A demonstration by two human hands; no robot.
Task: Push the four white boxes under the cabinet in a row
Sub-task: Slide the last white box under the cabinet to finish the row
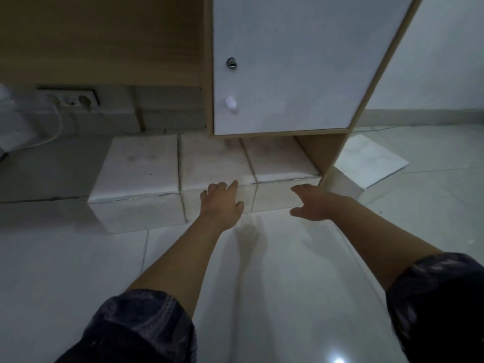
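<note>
While splayed, hands point(264, 203) vs boxes' point(217, 163) fronts.

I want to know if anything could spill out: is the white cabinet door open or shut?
Shut. The cabinet door lies flush within its wooden frame, with no gap at its edges.

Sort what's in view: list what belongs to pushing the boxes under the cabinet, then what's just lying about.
Belongs to the job:
- left white box
- second white box
- third white box
- fourth white box, askew beyond the cabinet's side panel
- cabinet
- left hand
- right hand

Just lying about:
- wall socket
- white cable
</note>
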